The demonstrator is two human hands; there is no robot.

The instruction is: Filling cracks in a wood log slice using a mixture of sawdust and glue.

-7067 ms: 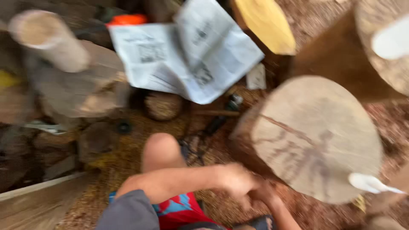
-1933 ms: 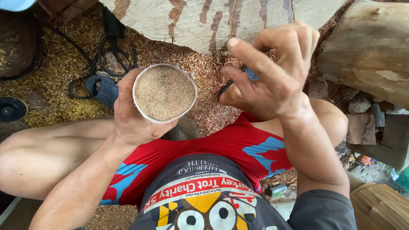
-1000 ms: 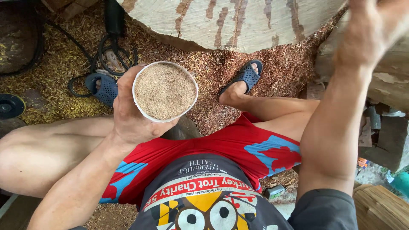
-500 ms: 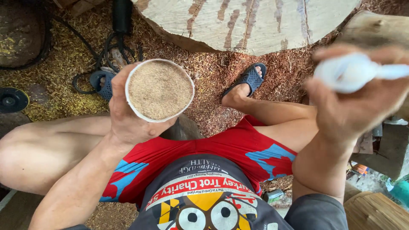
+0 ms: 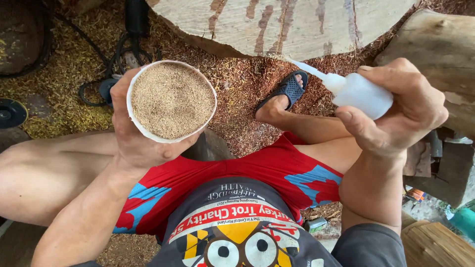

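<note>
My left hand grips a white round cup filled level with fine tan sawdust, held above my left thigh. My right hand holds a white squeeze bottle with a long thin nozzle; the nozzle tip points left and up toward the big log. The bottle is apart from the cup, to its right. I sit with legs spread, in red shorts and a grey printed shirt, and my right foot wears a dark blue sandal.
A large pale cut log lies across the top, another log at the right. Wood chips and sawdust cover the ground. Black cables and a dark disc lie at the left. Wooden pieces sit at the lower right.
My right hand went up to the right, came back holding the white squeeze bottle and lowered it toward the cup's level. The cup in my left hand stayed nearly still.
</note>
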